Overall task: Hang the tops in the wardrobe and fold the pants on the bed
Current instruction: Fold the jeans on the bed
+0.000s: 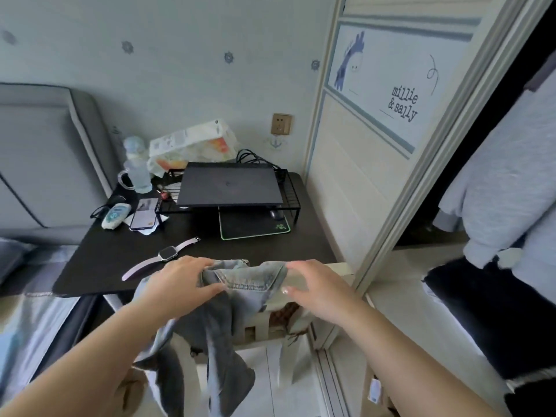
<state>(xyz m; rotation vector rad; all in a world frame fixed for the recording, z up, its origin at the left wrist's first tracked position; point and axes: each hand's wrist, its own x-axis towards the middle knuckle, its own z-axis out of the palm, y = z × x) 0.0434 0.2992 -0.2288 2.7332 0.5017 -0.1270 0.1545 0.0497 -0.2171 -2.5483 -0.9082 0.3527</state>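
A pair of light-blue jeans (240, 281) hangs in front of me, held up by the waistband. My left hand (183, 281) grips the waistband's left end and my right hand (313, 284) pinches its right end. The legs (222, 356) dangle down over a cream laundry basket (258, 326). On the right, the open wardrobe (469, 182) shows a light grey top (505, 182) hanging and a black garment (475, 311) below it. The bed (27, 311) with a striped cover lies at the left edge.
A black desk (186, 254) stands straight ahead with a closed laptop (228, 185) on a wire stand, a smartwatch (168, 254), a phone (144, 213), a water bottle (137, 167) and a mouse pad (255, 227). The wardrobe's sliding door (376, 130) is beside it.
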